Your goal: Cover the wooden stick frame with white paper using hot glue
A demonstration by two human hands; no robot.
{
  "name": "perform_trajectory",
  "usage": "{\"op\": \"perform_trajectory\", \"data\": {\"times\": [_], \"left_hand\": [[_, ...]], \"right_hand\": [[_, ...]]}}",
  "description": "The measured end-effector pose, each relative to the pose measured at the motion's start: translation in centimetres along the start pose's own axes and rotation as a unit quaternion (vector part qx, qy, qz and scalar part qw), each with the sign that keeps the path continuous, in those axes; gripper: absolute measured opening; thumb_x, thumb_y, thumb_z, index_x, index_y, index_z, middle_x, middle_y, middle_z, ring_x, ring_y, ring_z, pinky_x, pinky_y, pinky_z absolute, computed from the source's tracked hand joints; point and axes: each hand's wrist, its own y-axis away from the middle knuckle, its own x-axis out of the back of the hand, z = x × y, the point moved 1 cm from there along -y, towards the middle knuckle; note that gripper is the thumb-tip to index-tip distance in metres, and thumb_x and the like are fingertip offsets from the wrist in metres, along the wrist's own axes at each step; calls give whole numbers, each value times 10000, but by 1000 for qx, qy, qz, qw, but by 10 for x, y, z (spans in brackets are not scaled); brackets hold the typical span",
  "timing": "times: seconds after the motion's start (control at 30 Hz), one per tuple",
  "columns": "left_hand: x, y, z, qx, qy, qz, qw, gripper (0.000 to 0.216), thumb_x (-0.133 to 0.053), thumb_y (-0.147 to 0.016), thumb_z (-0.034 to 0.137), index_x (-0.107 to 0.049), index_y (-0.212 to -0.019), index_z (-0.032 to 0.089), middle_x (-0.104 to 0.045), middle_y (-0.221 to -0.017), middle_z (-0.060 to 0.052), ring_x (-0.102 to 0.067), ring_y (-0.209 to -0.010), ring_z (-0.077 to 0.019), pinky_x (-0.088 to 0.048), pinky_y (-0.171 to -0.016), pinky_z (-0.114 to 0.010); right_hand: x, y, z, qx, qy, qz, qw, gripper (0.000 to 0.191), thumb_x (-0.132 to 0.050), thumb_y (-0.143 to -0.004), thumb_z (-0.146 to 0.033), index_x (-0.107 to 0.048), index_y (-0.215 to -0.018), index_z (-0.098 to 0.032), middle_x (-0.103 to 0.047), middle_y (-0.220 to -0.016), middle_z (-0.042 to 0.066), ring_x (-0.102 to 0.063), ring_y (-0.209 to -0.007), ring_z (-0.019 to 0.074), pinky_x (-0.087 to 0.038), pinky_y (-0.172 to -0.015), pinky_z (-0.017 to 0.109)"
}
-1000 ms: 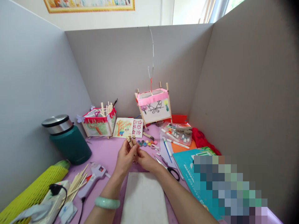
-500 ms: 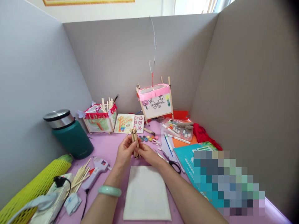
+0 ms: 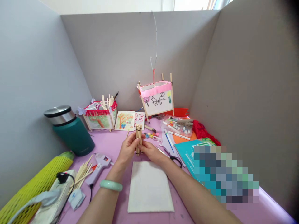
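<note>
Both hands hold a small bundle of pale wooden sticks upright, with dark bands near its top and bottom ends. My left hand is closed around its left side, a green bangle on that wrist. From the right, the fingers of my right hand grip the same bundle; some fingertips are hidden behind it. Just below the hands lies a flat white panel on the purple table. Black-handled scissors rest beside my right wrist.
On the left stand a teal bottle, a glue gun, loose sticks and a power strip. Behind are a fringed lantern box and a hanging lantern. A teal book and a paint box lie right.
The view has shifted slightly. Both hands keep hold of the stick bundle, which now stands straighter and a little farther right in the picture.
</note>
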Motion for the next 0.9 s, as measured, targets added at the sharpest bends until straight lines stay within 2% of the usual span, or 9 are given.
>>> {"op": "perform_trajectory", "data": {"times": [0.13, 0.27, 0.37, 0.53, 0.73, 0.9], "left_hand": [[4, 1, 0, 2, 2, -8, 1000, 387, -641, -802, 408, -621, -1120, 189, -681, -1128, -102, -653, -977, -244, -523, -736, -309], [8, 0, 1, -9, -2, -7, 1000, 437, -633, -807, 418, -590, -1174, 185, -649, -1181, -103, -639, -1023, -253, -512, -821, -345], [13, -2, -2, -33, -12, 25, 999, 400, -638, -811, 406, -575, -1149, 203, -663, -1110, -68, -641, -985, -214, -491, -863, -338], [22, -4, -2, -51, -30, 52, 997, 283, -707, -759, 360, -614, -957, 180, -675, -868, -15, -641, -823, -166, -497, -786, -293], [19, -3, 4, -50, -23, 58, 997, 336, -705, -751, 389, -618, -1008, 190, -709, -936, -43, -662, -868, -201, -510, -791, -333], [16, -5, -1, -39, -6, 59, 997, 329, -745, -710, 354, -663, -972, 172, -714, -945, -48, -655, -864, -189, -494, -820, -319]], "right_hand": [[-2, -2, 3, -11, -19, 1, 1000, 438, -648, -768, -570, -660, -920, -159, -662, -880, 57, -598, -816, 172, -468, -766, 324], [-4, -1, 4, -16, -26, 8, 999, 343, -643, -783, -480, -642, -896, -157, -661, -867, 54, -608, -785, 166, -475, -739, 316], [-5, 1, 3, -16, -19, 10, 1000, 276, -655, -770, -404, -638, -896, -159, -651, -837, 32, -598, -742, 154, -473, -707, 300], [-6, 4, 0, -3, 5, 27, 1000, 231, -656, -758, -350, -637, -894, -164, -642, -819, 11, -588, -727, 154, -473, -697, 290], [-5, 5, 0, 22, 45, 71, 996, 198, -566, -832, -326, -629, -943, -175, -655, -875, 32, -585, -757, 172, -469, -708, 303], [-6, 6, 0, 32, 59, 66, 996, 163, -578, -816, -290, -622, -925, -178, -639, -850, 20, -578, -762, 173, -471, -707, 300]]}}
